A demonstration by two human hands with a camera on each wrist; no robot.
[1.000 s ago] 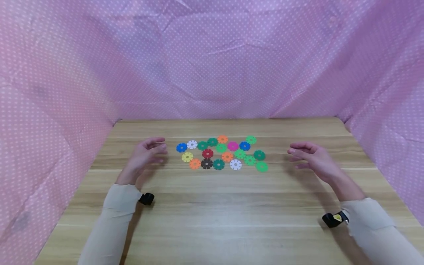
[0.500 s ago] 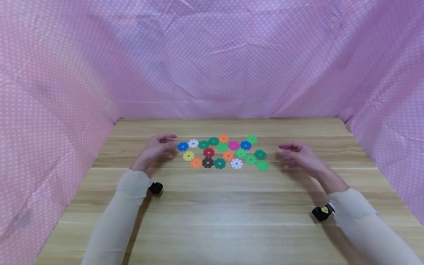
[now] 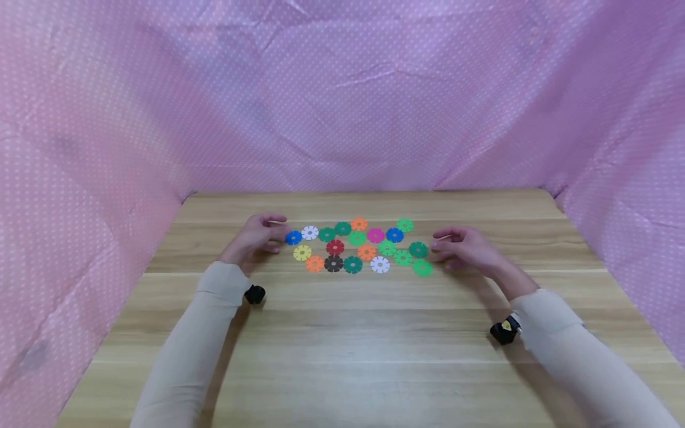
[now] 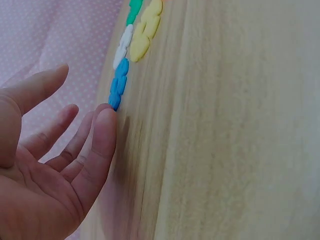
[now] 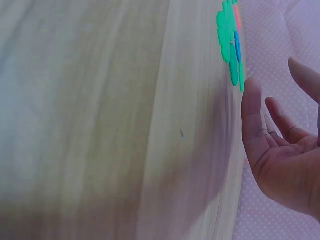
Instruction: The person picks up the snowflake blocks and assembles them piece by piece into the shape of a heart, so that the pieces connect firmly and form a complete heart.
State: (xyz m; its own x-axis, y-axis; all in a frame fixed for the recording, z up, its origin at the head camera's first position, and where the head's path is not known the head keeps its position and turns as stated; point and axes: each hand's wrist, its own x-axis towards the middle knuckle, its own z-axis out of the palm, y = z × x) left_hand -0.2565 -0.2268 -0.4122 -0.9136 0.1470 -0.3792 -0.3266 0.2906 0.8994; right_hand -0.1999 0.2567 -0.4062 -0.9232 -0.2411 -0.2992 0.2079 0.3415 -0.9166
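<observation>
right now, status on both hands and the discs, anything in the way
Left hand at leftmost blue disc, touch unclear. Right hand empty, beside dark green disc. Coloured discs spread between hands. No obstruction visible.

Left sleeve [image 3: 189, 351], toward eight o'clock in the head view: cream-coloured cloth, long, lightly creased, ending in a broad, folded-looking left cuff [image 3: 220, 283]. Right sleeve [image 3: 594, 368], toward four o'clock: like cloth, with a matching right cuff [image 3: 547, 315]. Left wrist device [image 3: 255, 294]: small, compact and black, between three and four o'clock of its cuff. Right wrist device [image 3: 504, 333]: also black, between eight and nine o'clock of its cuff, bearing a small yellow marking [image 3: 506, 325]. Left grip [image 3: 259, 233] and right grip [image 3: 464, 245]: bare hands.
</observation>
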